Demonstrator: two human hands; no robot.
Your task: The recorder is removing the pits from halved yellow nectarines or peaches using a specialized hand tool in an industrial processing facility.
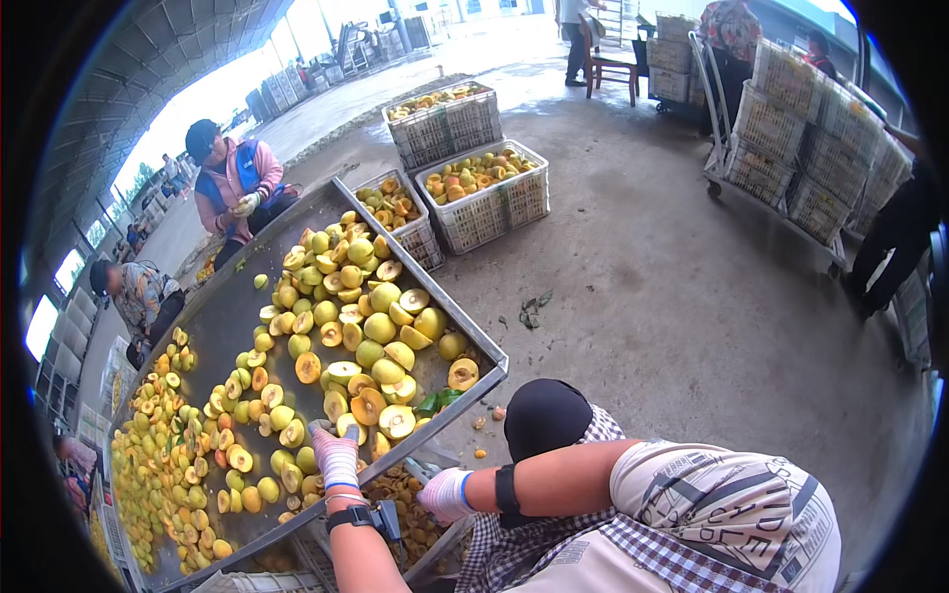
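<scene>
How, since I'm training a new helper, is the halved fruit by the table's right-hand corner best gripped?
Probably by opposite sides of its rounded edge, coming from above. The halved fruit shows its orange cut face upward, while the metal rim sits close on its right and a yellow fruit just beyond it, leaving less room sideways.

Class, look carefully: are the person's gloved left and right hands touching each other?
Apart. The head view shows a plain gap: brown fruit scraps are visible between the left hand and the right hand.
</scene>
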